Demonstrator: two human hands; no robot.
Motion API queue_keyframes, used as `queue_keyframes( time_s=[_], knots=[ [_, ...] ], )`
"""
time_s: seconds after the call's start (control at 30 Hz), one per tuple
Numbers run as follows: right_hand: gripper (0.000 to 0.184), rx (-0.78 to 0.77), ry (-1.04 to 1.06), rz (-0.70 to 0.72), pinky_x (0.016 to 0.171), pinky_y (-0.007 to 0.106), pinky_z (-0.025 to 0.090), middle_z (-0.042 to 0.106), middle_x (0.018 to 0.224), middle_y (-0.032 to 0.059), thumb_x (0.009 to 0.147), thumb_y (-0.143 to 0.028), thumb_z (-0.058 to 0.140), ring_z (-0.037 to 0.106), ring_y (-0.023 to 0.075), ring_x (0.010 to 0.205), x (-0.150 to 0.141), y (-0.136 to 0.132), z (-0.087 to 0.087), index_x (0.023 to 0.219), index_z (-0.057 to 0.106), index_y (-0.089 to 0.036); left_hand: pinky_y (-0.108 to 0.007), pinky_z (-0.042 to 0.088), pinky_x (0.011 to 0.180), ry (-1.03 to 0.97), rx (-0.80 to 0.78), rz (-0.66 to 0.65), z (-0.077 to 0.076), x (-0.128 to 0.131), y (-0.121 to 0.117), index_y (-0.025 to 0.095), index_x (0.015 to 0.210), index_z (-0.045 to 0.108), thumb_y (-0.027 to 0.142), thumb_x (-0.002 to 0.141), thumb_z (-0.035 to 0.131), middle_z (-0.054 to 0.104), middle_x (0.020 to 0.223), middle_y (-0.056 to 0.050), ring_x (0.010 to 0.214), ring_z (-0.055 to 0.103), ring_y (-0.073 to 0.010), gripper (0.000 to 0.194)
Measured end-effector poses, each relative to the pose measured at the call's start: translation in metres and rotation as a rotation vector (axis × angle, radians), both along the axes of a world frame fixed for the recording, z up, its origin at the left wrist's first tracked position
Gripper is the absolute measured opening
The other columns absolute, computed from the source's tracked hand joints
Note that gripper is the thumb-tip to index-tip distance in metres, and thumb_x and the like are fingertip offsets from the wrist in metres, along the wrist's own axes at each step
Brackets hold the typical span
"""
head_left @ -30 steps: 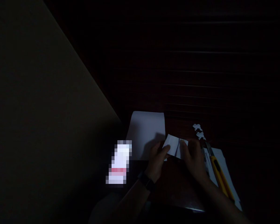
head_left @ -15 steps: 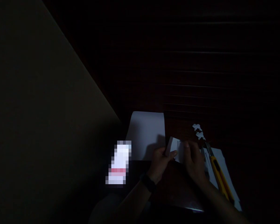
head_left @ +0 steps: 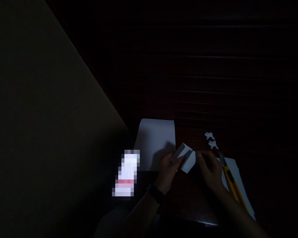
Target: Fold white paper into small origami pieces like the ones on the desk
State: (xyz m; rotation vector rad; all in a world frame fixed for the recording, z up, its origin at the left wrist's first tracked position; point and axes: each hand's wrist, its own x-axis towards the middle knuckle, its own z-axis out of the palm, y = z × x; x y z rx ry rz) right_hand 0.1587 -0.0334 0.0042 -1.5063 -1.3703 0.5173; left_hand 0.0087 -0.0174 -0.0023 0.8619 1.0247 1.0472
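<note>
- Paper (head_left: pixel 189 163), small and folded, is between the two hands and appears raised over the tabletop (head_left: pixel 185 201); lacking firm backing there, it could buckle under hard pressing.
- Left hand (head_left: pixel 167 168): its grip pinches the paper's left part between thumb and fingers. Should the thumb slacken, the folded layers might slide or spring apart.
- Right hand (head_left: pixel 212 169): thumb and forefinger come together at the paper's upper right edge, but I cannot tell whether that grip pinches it or merely touches. A purchase so close to the edge could slip, or tear the corner if tugged.
- Creases are hard to read in this dim light, so a fold could turn out crooked through misjudged alignment.
- Yellow cutter (head_left: pixel 232 186) lies on the white papers (head_left: pixel 235 168) beside the right hand, blade showing; a careless sweep of that hand could nick skin or knock the tool.
- Small paper pieces (head_left: pixel 213 144) lie just past the blade's tip; a brush from the knuckles could scatter them.
- Large white sheet (head_left: pixel 157 135), near the left hand, could be dragged or creased if the wrist drops onto it.
</note>
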Motion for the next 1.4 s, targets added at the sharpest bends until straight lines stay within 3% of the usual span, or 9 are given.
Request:
queue_keyframes(
  time_s=[0.27,0.4,0.6,0.83,1.03,1.23,1.4],
  knots=[
    [0.026,0.068,0.043,0.171,0.059,0.031,0.043,0.06,0.071,0.0036,0.087,-0.027,0.044,0.057,0.0197,0.065,0.007,-0.009,0.003,0.067,0.059,-0.02,-0.03,0.05,0.066,-0.093,0.02,0.066,0.001,-0.007,0.007,0.01,0.099,0.063,0.035,0.074,0.064,0.068,0.091,-0.011,0.077,0.064,-0.0202,0.035],
    [0.019,0.108,0.052,0.23,0.065,0.031,0.045,0.064,0.079,0.0041,0.084,-0.024,0.05,0.06,0.0209,0.073,0.012,-0.007,0.002,0.072,0.064,-0.02,-0.031,0.05,0.065,-0.097,0.023,0.053,0.003,-0.008,0.009,0.009,0.099,0.063,0.034,0.074,0.064,0.068,0.091,-0.012,0.077,0.064,-0.0215,0.035],
    [0.019,-0.12,0.167,0.411,0.078,0.033,0.046,0.064,0.097,0.0068,0.085,-0.029,0.051,0.059,0.0227,0.089,0.013,-0.003,0.012,0.093,0.066,-0.021,-0.03,0.049,0.07,-0.052,0.05,0.088,0.004,-0.009,0.011,0.009,0.097,0.066,0.031,0.072,0.066,0.069,0.092,-0.012,0.083,0.063,-0.0228,0.033],
    [0.019,-0.271,0.226,0.177,0.066,0.027,0.045,0.067,0.075,0.0022,0.08,-0.037,0.058,0.06,0.0189,0.072,0.002,0.005,-0.002,0.078,0.066,-0.02,-0.026,0.048,0.062,-0.023,0.031,0.016,-0.003,-0.011,0.011,0.011,0.095,0.068,0.03,0.077,0.058,0.069,0.085,-0.009,0.075,0.064,-0.0198,0.028],
    [0.026,-0.365,0.304,0.146,0.051,0.022,0.04,0.06,0.055,-0.0006,0.078,-0.041,0.059,0.054,0.0137,0.053,-0.001,0.005,-0.008,0.068,0.063,-0.018,-0.028,0.049,0.064,-0.01,0.001,0.019,-0.005,-0.009,0.009,0.011,0.095,0.067,0.037,0.078,0.057,0.068,0.082,-0.008,0.073,0.063,-0.0186,0.032],
    [0.023,-0.343,0.285,0.078,0.054,0.023,0.042,0.063,0.06,0.0013,0.075,-0.039,0.063,0.057,0.016,0.059,0.001,0.007,-0.009,0.068,0.064,-0.017,-0.031,0.052,0.068,-0.069,0.012,-0.057,-0.002,-0.01,0.009,0.013,0.1,0.065,0.036,0.076,0.061,0.067,0.095,-0.01,0.084,0.063,-0.022,0.034],
    [0.021,-0.365,0.517,0.108,0.052,0.024,0.046,0.065,0.066,0.0023,0.077,-0.038,0.062,0.059,0.0162,0.059,-0.001,0.003,-0.011,0.074,0.064,-0.017,-0.033,0.052,0.071,-0.046,0.001,-0.044,-0.008,-0.01,0.009,0.012,0.092,0.066,0.034,0.075,0.063,0.068,0.093,-0.01,0.083,0.063,-0.0222,0.029]
  ],
)
